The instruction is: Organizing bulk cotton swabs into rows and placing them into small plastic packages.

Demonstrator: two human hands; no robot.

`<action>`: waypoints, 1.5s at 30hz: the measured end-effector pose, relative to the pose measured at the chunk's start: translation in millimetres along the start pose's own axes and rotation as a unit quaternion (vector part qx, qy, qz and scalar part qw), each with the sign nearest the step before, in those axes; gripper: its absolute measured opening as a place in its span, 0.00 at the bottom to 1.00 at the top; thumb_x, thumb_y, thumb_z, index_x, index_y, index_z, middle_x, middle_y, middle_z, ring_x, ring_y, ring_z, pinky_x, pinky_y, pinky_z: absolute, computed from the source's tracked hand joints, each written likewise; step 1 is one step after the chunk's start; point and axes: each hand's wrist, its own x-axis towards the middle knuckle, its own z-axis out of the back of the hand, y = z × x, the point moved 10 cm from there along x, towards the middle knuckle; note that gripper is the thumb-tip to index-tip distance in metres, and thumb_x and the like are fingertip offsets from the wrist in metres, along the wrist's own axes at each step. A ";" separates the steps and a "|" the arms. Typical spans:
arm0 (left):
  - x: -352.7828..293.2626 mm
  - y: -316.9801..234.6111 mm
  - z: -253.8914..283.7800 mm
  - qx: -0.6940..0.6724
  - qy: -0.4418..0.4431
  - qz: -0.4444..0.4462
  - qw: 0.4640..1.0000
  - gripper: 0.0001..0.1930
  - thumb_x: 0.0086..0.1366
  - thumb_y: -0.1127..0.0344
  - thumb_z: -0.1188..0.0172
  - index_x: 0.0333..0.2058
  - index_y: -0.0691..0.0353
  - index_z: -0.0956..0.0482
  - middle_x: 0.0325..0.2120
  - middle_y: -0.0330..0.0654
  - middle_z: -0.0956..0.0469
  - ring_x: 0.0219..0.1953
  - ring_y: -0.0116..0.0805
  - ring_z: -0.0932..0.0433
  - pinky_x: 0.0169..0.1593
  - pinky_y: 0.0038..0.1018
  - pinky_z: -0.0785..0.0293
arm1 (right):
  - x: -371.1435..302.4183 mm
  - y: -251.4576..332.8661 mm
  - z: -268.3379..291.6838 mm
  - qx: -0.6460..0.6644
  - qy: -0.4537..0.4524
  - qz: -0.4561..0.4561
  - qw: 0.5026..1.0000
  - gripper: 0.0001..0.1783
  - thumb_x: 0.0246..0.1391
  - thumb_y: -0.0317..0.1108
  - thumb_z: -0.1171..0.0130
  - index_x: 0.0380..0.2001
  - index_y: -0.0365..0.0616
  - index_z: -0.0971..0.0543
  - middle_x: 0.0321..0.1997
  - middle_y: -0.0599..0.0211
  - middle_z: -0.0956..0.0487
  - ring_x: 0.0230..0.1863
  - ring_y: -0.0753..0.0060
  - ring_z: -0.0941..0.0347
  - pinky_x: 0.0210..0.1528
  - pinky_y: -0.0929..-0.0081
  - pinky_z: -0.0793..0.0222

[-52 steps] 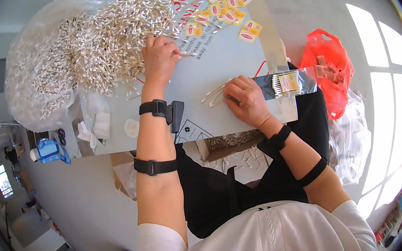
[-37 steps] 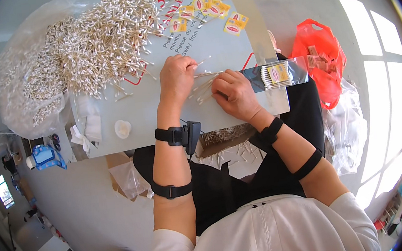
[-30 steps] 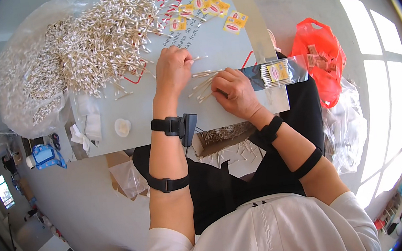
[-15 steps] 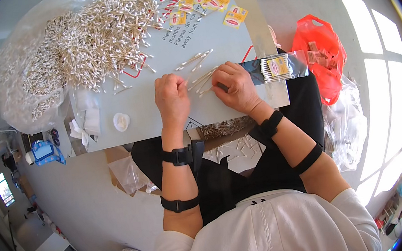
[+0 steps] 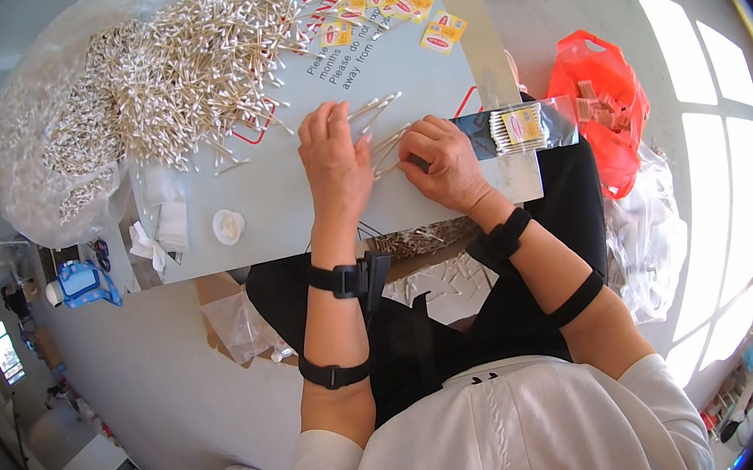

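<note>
My left hand is over the grey table with its fingers stretched out, beside a few loose cotton swabs. It holds nothing that I can see. My right hand is curled on the tabletop, with a small bunch of cotton swabs poking out to the left from under its fingers. Just right of it lies a clear plastic packet, holding a row of swabs and a yellow label card. A large heap of cotton swabs spreads over the table's far left.
Yellow label cards lie scattered at the far side. A small white dish and white folded pieces sit near the left front. Beyond the table's right edge hangs a red plastic bag. Below the front edge is a box of swabs.
My left hand has moved slightly away from me and to the right, and its fingers have gone from closed to stretched out. The right hand has stayed in place.
</note>
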 end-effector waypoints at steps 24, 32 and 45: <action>-17.1 -17.3 -7.9 -0.021 -0.013 -0.032 0.999 0.26 0.55 0.71 0.34 0.53 0.64 0.29 0.54 0.47 0.31 0.61 0.47 0.35 0.62 0.47 0.43 | -7.7 -17.1 24.9 0.111 -0.128 -0.069 0.983 0.11 0.34 0.15 0.48 0.25 0.40 0.31 0.32 0.61 0.25 0.36 0.53 0.30 0.40 0.65 0.31; -21.9 -37.4 -16.9 0.129 0.028 -0.022 0.991 0.34 0.62 0.53 0.38 0.61 0.68 0.35 0.64 0.52 0.38 0.69 0.52 0.45 0.67 0.56 0.52 | -12.5 -22.2 25.4 0.120 -0.128 -0.061 0.983 0.08 0.38 0.15 0.46 0.23 0.39 0.30 0.31 0.64 0.24 0.30 0.67 0.31 0.32 0.76 0.35; -36.9 -16.9 -46.2 0.151 0.126 0.043 0.980 0.43 0.66 0.46 0.44 0.69 0.67 0.51 0.71 0.53 0.52 0.74 0.51 0.58 0.69 0.61 0.62 | -12.9 -24.6 23.8 0.128 -0.130 -0.075 0.980 0.09 0.37 0.14 0.47 0.22 0.38 0.30 0.29 0.64 0.25 0.28 0.69 0.32 0.29 0.76 0.36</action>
